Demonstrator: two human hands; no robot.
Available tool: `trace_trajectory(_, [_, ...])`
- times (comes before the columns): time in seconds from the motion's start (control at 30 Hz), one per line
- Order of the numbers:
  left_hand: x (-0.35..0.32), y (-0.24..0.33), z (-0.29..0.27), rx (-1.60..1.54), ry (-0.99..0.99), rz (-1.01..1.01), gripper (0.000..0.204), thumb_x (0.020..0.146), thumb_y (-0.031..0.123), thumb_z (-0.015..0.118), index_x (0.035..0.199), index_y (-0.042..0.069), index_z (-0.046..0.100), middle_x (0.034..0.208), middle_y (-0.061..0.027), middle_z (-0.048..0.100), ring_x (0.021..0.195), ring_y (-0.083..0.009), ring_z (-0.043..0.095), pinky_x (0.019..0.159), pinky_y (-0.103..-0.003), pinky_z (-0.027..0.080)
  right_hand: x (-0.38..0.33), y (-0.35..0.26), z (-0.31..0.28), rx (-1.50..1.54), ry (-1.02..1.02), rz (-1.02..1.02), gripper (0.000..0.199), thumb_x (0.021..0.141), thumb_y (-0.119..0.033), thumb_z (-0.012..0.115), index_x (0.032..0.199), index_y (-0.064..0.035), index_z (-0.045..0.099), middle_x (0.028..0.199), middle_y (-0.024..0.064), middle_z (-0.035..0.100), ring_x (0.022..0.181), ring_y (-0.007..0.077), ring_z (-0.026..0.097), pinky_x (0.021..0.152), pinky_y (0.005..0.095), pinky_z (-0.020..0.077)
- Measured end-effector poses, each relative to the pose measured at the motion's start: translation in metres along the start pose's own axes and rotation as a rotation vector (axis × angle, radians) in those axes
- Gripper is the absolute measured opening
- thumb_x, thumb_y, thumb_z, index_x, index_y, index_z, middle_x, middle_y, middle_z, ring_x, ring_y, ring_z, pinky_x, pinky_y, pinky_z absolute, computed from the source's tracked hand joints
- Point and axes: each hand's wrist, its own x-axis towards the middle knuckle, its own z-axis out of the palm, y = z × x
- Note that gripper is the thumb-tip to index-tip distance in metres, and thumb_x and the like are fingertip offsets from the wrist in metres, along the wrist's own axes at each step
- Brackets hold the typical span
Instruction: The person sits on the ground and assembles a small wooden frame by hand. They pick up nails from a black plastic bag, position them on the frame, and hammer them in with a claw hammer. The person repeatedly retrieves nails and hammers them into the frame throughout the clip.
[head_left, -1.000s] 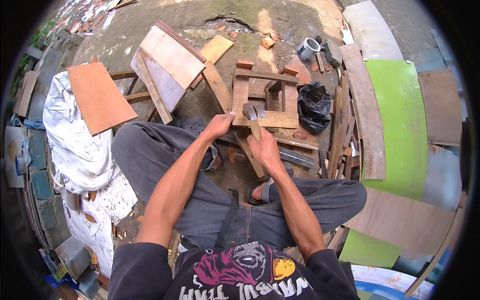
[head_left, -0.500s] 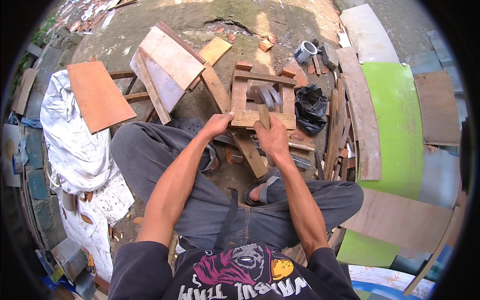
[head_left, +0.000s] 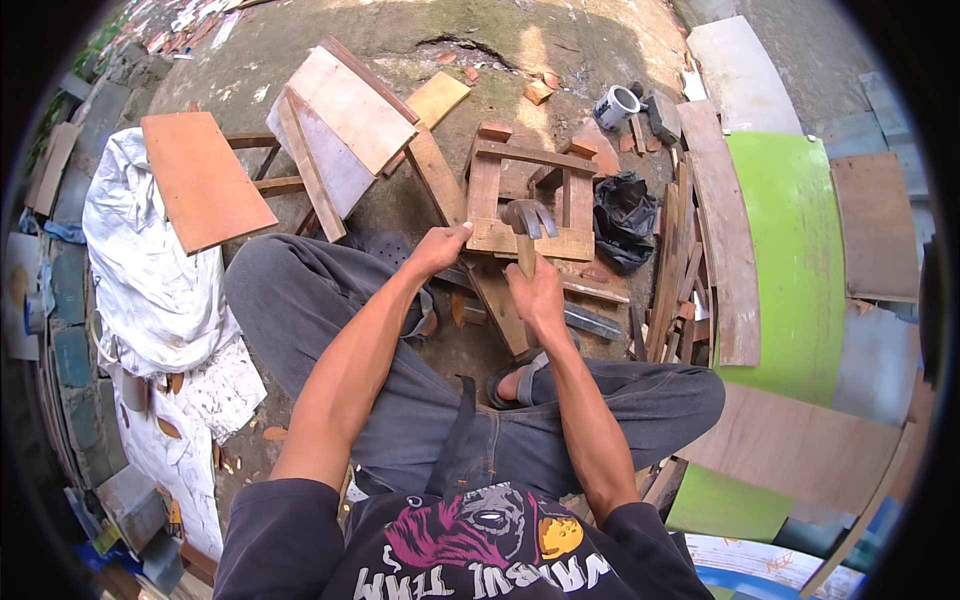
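A small wooden frame [head_left: 484, 190] of nailed slats stands between my knees, like a little stool. My left hand [head_left: 440, 250] grips the left end of its near slat [head_left: 545, 243], thumb on top and the fingers mostly hidden. In my right hand [head_left: 540, 296] is a claw hammer [head_left: 527, 252], held by its wooden handle. The metal head is over the near slat; I cannot tell whether it touches the wood. No nail can be made out. A plank [head_left: 499, 306] slants out below the frame toward my right foot.
A black plastic bag [head_left: 625, 222] and a pile of wood strips [head_left: 668, 270] lie right of the frame, with a white can [head_left: 615, 107] farther back. Boards lean at the far left, beside an orange panel [head_left: 208, 182] and white cloth [head_left: 150, 270]. Green sheet [head_left: 785, 250] lies right.
The hammer head has dropped from above the frame's middle to the near slat, and my right hand has come down slightly with it. My left hand keeps its grip on the frame.
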Motion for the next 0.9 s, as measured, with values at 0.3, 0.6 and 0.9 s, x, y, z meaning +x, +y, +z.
trace_trajectory(0.3, [0.003,0.004,0.002,0.077,-0.038,-0.049,0.047,0.104,0.04,0.052,0.092,-0.002,0.069,0.073,0.0017,0.053,0.06,-0.008,0.04,0.055,-0.027,0.033,0.006,0.012,0.007,0.006,-0.077,0.01,0.023,0.087,-0.02,0.062,0.094,0.0021,0.063,0.074,0.0235,0.062,0.067,0.0339,0.063,0.069,0.0408,0.0498])
trace_trajectory(0.6, [-0.003,-0.001,-0.003,0.078,-0.01,-0.032,0.05,0.104,0.042,0.051,0.096,-0.003,0.071,0.079,-0.0009,0.058,0.065,-0.0091,0.042,0.059,-0.027,0.036,-0.011,-0.076,-0.046,0.567,0.238,-0.57,0.024,0.091,-0.021,0.069,0.085,0.0007,0.06,0.065,0.0066,0.058,0.051,0.0158,0.055,0.047,0.0374,0.0433])
trace_trajectory(0.9, [-0.007,0.011,0.0,0.047,0.034,0.007,0.054,0.103,0.046,0.051,0.095,-0.004,0.071,0.073,0.0,0.055,0.063,-0.0097,0.04,0.059,-0.028,0.035,0.005,0.01,0.011,0.086,0.01,0.061,0.027,0.086,-0.023,0.061,0.09,0.0033,0.063,0.073,0.026,0.064,0.07,0.0422,0.065,0.07,0.0468,0.0498])
